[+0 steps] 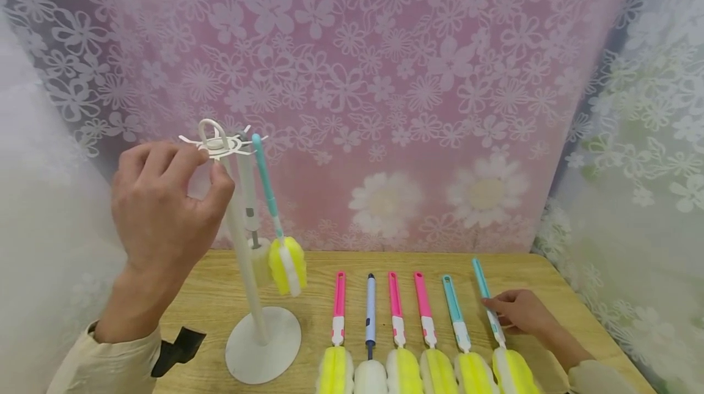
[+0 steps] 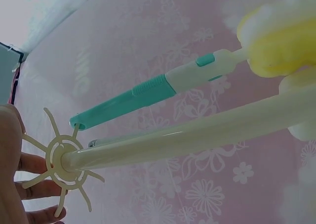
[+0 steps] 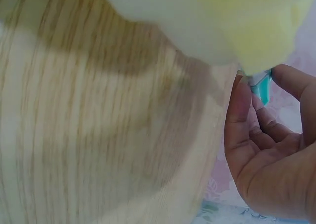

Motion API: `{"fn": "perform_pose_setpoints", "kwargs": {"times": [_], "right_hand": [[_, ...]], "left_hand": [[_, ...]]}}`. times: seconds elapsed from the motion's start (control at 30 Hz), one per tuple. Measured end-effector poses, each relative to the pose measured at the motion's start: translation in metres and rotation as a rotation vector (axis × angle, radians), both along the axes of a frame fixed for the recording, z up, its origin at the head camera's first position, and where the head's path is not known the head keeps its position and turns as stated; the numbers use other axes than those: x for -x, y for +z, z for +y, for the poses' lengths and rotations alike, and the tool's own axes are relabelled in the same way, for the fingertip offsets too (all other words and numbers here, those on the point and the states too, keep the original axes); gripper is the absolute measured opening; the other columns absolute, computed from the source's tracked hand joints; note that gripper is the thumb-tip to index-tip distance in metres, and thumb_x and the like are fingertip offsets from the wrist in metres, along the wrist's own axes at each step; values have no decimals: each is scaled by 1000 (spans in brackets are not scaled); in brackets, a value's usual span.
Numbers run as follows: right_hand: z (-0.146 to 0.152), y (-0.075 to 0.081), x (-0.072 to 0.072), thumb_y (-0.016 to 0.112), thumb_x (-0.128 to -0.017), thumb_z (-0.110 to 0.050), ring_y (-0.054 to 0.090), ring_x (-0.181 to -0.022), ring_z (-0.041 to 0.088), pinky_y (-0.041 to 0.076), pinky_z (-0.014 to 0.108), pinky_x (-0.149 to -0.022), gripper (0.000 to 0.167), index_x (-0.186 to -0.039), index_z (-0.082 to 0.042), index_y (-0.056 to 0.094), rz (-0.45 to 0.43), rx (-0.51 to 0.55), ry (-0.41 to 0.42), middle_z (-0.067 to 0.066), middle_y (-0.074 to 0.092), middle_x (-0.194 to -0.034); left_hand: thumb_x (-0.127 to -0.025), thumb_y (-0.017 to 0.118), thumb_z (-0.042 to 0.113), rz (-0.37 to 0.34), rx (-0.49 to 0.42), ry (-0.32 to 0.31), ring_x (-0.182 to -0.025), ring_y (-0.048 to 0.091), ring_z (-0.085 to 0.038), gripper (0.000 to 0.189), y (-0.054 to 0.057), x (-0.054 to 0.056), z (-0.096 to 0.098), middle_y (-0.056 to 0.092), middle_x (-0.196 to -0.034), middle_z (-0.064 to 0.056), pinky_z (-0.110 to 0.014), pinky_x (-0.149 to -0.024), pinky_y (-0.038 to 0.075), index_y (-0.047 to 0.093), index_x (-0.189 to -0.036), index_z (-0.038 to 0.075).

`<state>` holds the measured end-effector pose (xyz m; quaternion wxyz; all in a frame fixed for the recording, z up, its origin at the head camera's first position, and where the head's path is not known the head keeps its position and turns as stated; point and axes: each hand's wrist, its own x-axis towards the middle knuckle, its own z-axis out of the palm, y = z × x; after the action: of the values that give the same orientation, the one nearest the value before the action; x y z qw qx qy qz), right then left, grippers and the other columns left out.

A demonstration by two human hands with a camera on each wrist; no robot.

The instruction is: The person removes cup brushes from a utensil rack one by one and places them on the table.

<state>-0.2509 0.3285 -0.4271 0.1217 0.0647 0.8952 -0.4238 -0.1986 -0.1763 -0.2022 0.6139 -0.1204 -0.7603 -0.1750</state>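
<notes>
Head: L hand up @ rack, R hand pinching brush.

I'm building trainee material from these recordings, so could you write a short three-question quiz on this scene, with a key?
1. Multiple choice: what does the right hand pinch?
a) the lavender-handled brush
b) the rightmost teal-handled brush
c) the round base

2. True or false: the left hand is at the hooked top of the white rack.

3. Count: how many pink-handled brushes lie on the table?

Key: 1, b; 2, true; 3, three.
</notes>
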Motion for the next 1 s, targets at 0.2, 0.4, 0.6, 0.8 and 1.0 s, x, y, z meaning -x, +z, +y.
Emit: {"fn": "perform_pose_setpoints", "kwargs": {"times": [0.2, 0.4, 0.6, 0.8, 1.0], "right_hand": [[4, -8, 0, 63, -89, -41, 65, -76, 21, 56, 37, -66, 57, -108, 13, 61, -10, -33, -10, 6, 66, -86], [5, -12, -1, 64, -89, -37, 63, -66, 19, 55, 35, -61, 49, -101, 10, 64, -3, -40, 1, 5, 64, -76], [3, -14, -2, 66, -88, -30, 60, -58, 18, 53, 32, -56, 34, -88, 4, 67, 3, -40, 9, 5, 60, -66], [2, -19, -1, 66, -89, -29, 63, -60, 19, 55, 34, -57, 33, -88, 5, 66, 4, -56, 20, 5, 61, -69], [1, -21, 1, 66, -89, -32, 62, -63, 19, 56, 36, -59, 39, -93, 6, 62, -1, -55, 27, 7, 61, -74]], "left_hand": [[-84, 44, 31, -7, 0, -9, -92, 51, -41, 38, -1, 0, 0, 61, -82, -17, -52, -82, 38, 65, -80, 0], [-84, 46, 30, -14, -7, -12, -93, 51, -41, 36, -2, 0, 0, 61, -83, -17, -52, -82, 38, 66, -80, 0], [-84, 44, 30, -16, -3, -12, -93, 50, -42, 37, -2, 0, 0, 60, -81, -18, -52, -82, 38, 65, -79, 0], [-85, 42, 30, -10, 0, -8, -92, 50, -42, 37, -2, 0, 0, 58, -80, -17, -52, -81, 38, 63, -78, 0], [-86, 42, 31, -6, 10, -7, -92, 50, -42, 39, -2, 1, 0, 59, -81, -18, -52, -81, 38, 63, -79, -1]]}}
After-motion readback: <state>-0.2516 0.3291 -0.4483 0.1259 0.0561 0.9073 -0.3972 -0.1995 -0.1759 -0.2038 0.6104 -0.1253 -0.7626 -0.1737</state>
